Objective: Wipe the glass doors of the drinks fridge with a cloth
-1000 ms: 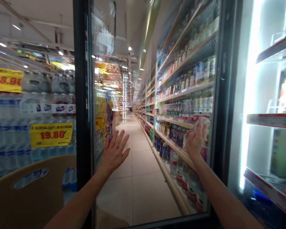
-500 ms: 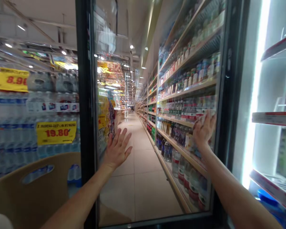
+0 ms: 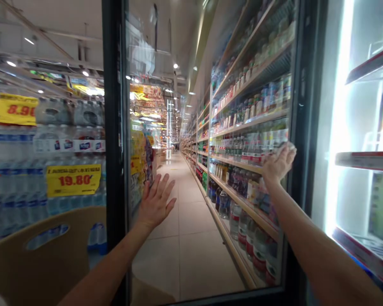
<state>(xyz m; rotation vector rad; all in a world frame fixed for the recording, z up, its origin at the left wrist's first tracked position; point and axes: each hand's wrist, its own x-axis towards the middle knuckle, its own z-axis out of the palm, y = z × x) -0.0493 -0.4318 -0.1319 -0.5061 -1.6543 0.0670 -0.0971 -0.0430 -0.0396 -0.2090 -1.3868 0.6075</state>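
A glass door point(image 3: 191, 263) in a black frame stands open in front of me. Flat against the glass, its fingers spread, lies my left hand point(image 3: 156, 202), holding nothing. My right hand point(image 3: 278, 163) presses a crumpled whitish cloth point(image 3: 285, 148) on the pane near its right edge, beside the black frame point(image 3: 301, 127). Fingers curl over the cloth and hide most of it, so its exact kind is hard to make out.
To the right is a lit fridge with shelves point(image 3: 365, 160). A tan bin-like container point(image 3: 51, 259) with a handle hole stands at lower left, before stacked water bottles point(image 3: 12, 182) with yellow price signs point(image 3: 73, 180). Through the glass show an aisle floor point(image 3: 191, 212) and drink shelves point(image 3: 242, 165).
My right hand has moved slightly up and to the right across the glass with the cloth. The left hand has stayed almost in place.
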